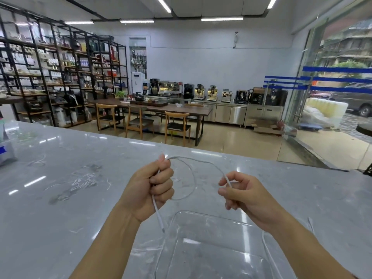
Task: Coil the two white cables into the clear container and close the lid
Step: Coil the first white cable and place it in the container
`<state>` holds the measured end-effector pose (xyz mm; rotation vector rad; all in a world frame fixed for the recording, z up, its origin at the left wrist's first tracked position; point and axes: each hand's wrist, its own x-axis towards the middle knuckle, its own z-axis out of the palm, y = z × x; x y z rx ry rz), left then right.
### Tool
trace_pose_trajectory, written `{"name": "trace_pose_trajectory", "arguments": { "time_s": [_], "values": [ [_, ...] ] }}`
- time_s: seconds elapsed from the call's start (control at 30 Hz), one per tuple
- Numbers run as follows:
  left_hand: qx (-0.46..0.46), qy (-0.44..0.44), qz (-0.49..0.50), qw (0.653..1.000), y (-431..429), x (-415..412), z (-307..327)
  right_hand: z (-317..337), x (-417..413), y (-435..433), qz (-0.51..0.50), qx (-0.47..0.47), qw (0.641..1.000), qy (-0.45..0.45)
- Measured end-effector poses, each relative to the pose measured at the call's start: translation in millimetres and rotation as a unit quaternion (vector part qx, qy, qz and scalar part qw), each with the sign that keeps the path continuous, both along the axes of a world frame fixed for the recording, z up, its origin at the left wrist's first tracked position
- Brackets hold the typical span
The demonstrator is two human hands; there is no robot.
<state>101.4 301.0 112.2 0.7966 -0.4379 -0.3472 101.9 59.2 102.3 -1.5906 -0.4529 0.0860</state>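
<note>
Hands (150,188) (244,195) loop cable (193,178) above container (177,224).

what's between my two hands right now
In the head view, a loop of white cable arcs from the left hand to the right hand, above bare marble counter.

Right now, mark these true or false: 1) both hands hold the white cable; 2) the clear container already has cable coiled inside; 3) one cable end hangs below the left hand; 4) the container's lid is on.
1) True: the left hand and right hand both grip the white cable.
2) False: the clear container holds no coil.
3) True: the end dangles just above the container's rim.
4) False: the container is open, and no lid shows on it.
</note>
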Motion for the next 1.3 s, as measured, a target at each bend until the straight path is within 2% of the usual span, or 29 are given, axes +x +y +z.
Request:
{"name": "trace_pose_trajectory", "arguments": {
  "time_s": [0.07,0.13,0.23,0.27,0.3,0.37,0.4,0.43,0.53,0.63,0.73,0.77,0.8,0.87,0.93,1.0,1.07,1.2,1.3],
  "values": [
    [-0.040,-0.008,0.027,0.999,13.1,4.8,12.1,-3.0,2.6,-2.4,-0.013,0.027,0.999,-0.015],
    [-0.072,-0.018,0.051,0.996,24.6,9.1,26.0,-3.0,5.4,-3.2,-0.098,0.004,0.991,-0.095],
    [-0.076,-0.039,0.071,0.994,32.5,11.2,42.3,2.9,8.5,-6.6,-0.253,0.007,0.934,-0.253],
    [-0.072,-0.046,0.071,0.994,32.4,10.9,45.7,6.4,9.2,-8.7,-0.292,-0.027,0.896,-0.334],
    [-0.071,-0.052,0.069,0.994,31.1,10.0,48.0,9.8,9.8,-10.5,-0.326,-0.098,0.841,-0.421],
    [-0.070,-0.061,0.064,0.994,27.4,7.7,50.6,13.2,10.5,-11.9,-0.353,-0.289,0.708,-0.538],
    [-0.064,-0.064,0.065,0.994,25.6,6.9,51.1,13.9,10.0,-9.7,-0.347,-0.370,0.664,-0.550],
    [-0.056,-0.065,0.069,0.994,23.9,6.3,51.0,14.2,7.8,-5.2,-0.331,-0.428,0.646,-0.539],
    [-0.031,-0.058,0.085,0.994,16.7,5.6,47.1,8.4,1.0,7.1,-0.221,-0.551,0.644,-0.482],
    [-0.004,-0.041,0.094,0.995,4.8,4.7,40.7,7.0,-15.3,26.9,-0.091,-0.650,0.586,-0.475],
    [0.071,-0.037,0.126,0.989,-11.3,5.2,33.4,19.5,-30.1,49.6,0.049,-0.662,0.628,-0.406],
    [0.098,-0.045,0.141,0.984,-15.5,4.2,31.7,28.0,-36.0,56.6,0.066,-0.642,0.641,-0.415],
    [0.127,-0.053,0.152,0.979,-20.6,2.9,29.4,36.0,-43.4,60.6,0.062,-0.621,0.643,-0.445],
    [0.190,-0.068,0.157,0.967,-28.1,-0.7,25.4,45.0,-52.6,61.9,0.025,-0.515,0.684,-0.516],
    [0.262,-0.095,0.158,0.947,-31.8,-3.8,20.9,50.4,-54.3,61.0,0.020,-0.414,0.741,-0.528],
    [0.322,-0.136,0.177,0.920,-34.0,-5.6,17.2,53.0,-51.4,59.5,-0.002,-0.364,0.781,-0.508],
    [0.321,-0.150,0.176,0.918,-35.4,-7.4,15.4,52.2,-46.3,58.4,-0.024,-0.329,0.808,-0.488],
    [0.275,-0.123,0.103,0.948,-33.8,-10.5,13.6,46.3,-36.4,57.1,-0.072,-0.226,0.881,-0.409],
    [0.223,-0.055,0.143,0.963,-32.1,-6.9,9.3,44.8,-29.7,52.8,-0.080,-0.164,0.915,-0.360]
  ]
}}
